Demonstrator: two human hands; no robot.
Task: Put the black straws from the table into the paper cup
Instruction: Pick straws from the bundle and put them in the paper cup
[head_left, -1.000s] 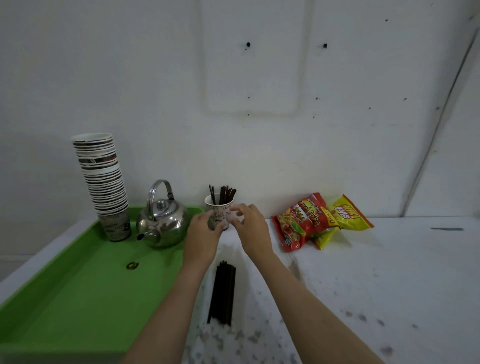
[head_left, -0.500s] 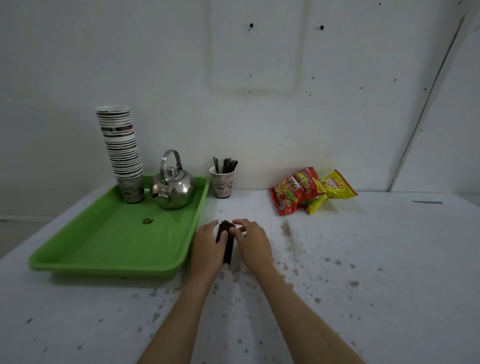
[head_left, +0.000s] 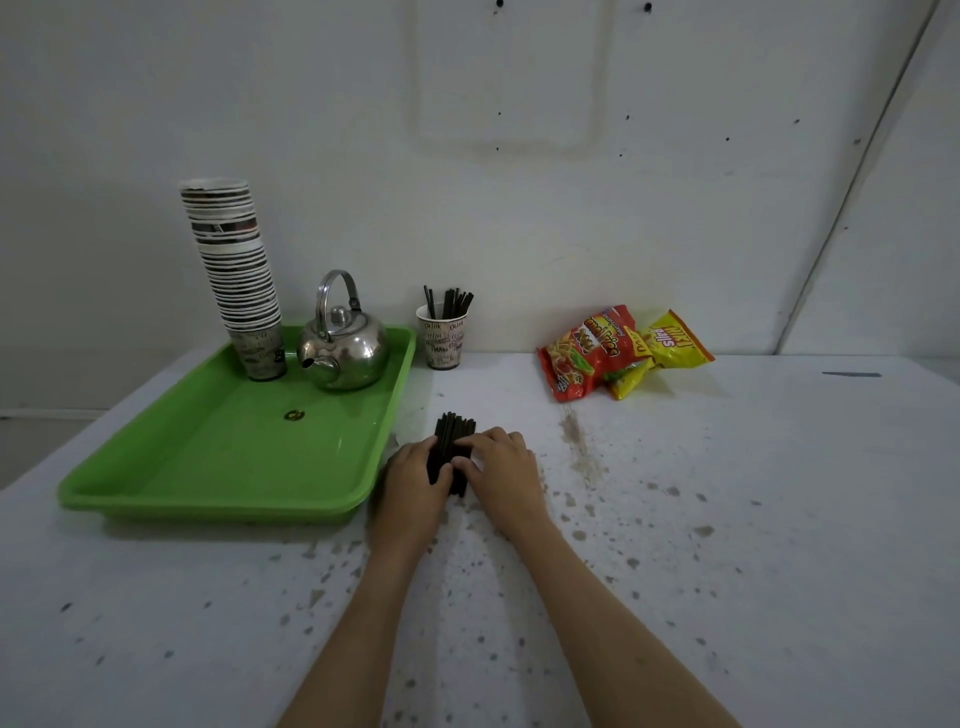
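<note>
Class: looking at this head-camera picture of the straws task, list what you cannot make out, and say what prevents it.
- Middle of the black straws: covered by the left hand and right hand.
- Straw count in the paper cup: too small, overlapping.
- Yellow snack packet: partly hidden by the red packet.
- Elbows: cut off by the bottom edge.

Both hands cover the middle of the black straws (head_left: 451, 434), hiding each grip underneath. The table (head_left: 727, 519) runs off the bottom edge, forearms cut off with it.
</note>
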